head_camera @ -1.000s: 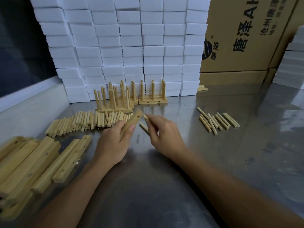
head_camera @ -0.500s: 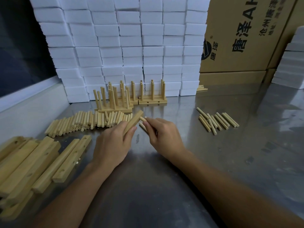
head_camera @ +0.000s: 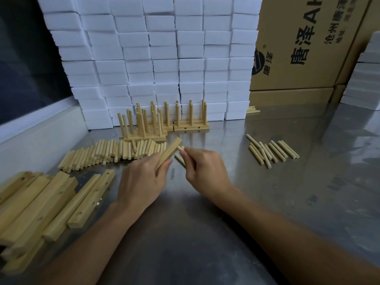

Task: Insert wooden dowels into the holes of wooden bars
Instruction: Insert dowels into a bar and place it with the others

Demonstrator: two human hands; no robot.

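Observation:
My left hand grips a short wooden bar, tilted up and to the right above the metal table. My right hand pinches a wooden dowel whose tip meets the bar's right side. A second dowel lies on the table under my right fingers. A long row of loose dowels lies left of my hands. Drilled bars are piled at the left edge. Several finished bars with upright dowels stand behind.
A small group of dowels lies on the steel table to the right. Stacked white foam blocks form a wall at the back, with cardboard boxes at the right and more white blocks at the far right.
My left hand has turned the bar so its narrow side faces me. My right hand has brought the dowel's tip against the bar.

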